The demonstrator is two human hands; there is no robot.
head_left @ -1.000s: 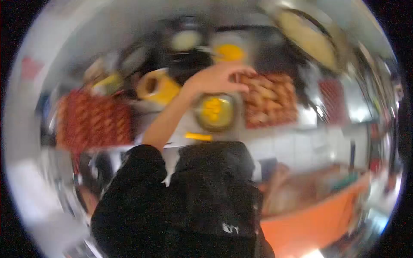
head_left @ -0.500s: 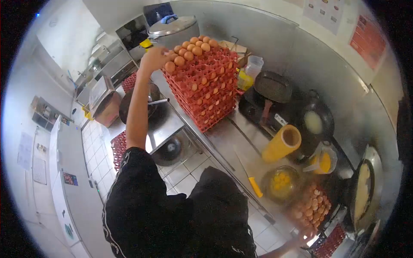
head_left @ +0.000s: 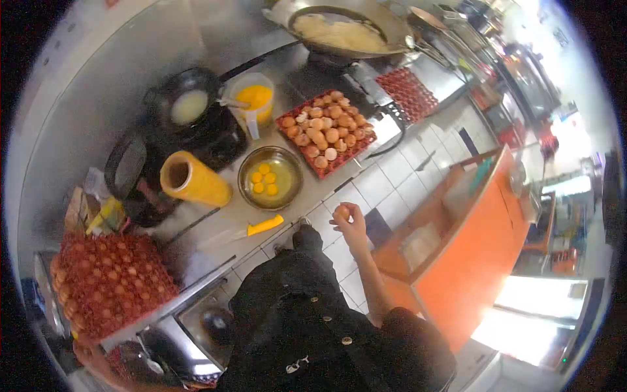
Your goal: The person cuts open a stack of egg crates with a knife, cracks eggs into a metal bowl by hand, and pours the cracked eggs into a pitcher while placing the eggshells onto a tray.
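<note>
My right hand (head_left: 353,228) is raised over the floor beside the counter edge, its fingers closed round a brown egg (head_left: 343,211). At the far lower left, my left hand (head_left: 88,351) is by the outer side of the stack of red egg trays (head_left: 140,284), its fingers blurred and partly hidden. A metal bowl (head_left: 293,194) on the counter holds several yolks in clear egg white. Just behind it, a red tray is heaped with empty eggshells (head_left: 330,130). A knife with a yellow handle (head_left: 265,225) lies in front of the bowl.
A yellow roll (head_left: 209,186) and a jug of beaten egg (head_left: 255,98) stand near the bowl. Black pans (head_left: 196,98) sit on the stove, and a large wok (head_left: 339,29) is at the back. An orange cabinet (head_left: 457,261) stands to the right.
My view has swung right, from the egg stack towards the bowl and shells. My right hand has come up, with an egg showing in it. My left hand is now at the view's edge.
</note>
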